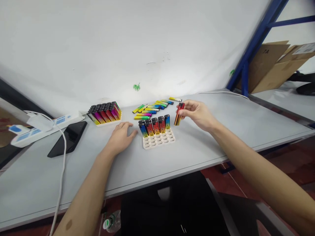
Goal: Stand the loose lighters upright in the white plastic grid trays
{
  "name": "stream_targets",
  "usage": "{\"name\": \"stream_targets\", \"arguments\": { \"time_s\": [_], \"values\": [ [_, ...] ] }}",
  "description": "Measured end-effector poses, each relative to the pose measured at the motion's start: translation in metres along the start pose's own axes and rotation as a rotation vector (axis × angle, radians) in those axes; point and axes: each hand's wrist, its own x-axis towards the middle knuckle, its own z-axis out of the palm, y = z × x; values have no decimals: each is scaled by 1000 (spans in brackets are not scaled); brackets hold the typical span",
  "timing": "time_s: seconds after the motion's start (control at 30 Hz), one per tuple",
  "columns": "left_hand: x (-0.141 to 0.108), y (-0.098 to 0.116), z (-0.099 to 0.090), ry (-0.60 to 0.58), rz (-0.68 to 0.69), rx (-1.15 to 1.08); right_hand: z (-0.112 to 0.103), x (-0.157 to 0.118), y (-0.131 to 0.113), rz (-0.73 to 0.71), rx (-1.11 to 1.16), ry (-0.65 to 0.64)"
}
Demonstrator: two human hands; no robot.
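Observation:
My right hand point(197, 113) pinches a red and gold lighter point(179, 114), held nearly upright just right of the white tray. The white tray point(159, 141) has rows of holes; black-topped lighters point(155, 126) in blue, red and gold stand in its back rows, while its front holes show bare. On the table left of that tray rests my left hand point(121, 137), fingers spread, holding nothing. Behind the tray lies a loose pile of shiny sleeve-like pieces or lighters point(152, 109) in yellow, green, blue and pink; their kind is hard to make out.
A second tray packed with upright lighters point(104, 113) stands at the back left. Further left are a black phone point(67, 139), a white power strip point(46, 129) and a white cable point(64, 160). A blue metal frame point(256, 42) and cardboard boxes point(275, 65) are at the right.

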Motion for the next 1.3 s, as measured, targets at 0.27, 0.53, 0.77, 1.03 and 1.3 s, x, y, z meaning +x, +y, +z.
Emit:
{"name": "stream_targets", "arguments": {
  "time_s": [0.27, 0.53, 0.77, 1.03, 1.3],
  "values": [
    [0, 0, 1, -2, -13, 6, 23, -11, 11, -37, -310, -39],
    [0, 0, 1, -7, -13, 13, 26, -15, 7, -129, -359, -30],
    [-1, 1, 0, -2, -13, 5, 31, -16, 11, -123, -415, -28],
    [0, 0, 0, -6, -9, -1, 25, -14, 10, -72, -570, -30],
    [-1, 0, 0, -5, 4, 1, -22, 44, 54, 76, -1127, 179]
  ]
}}
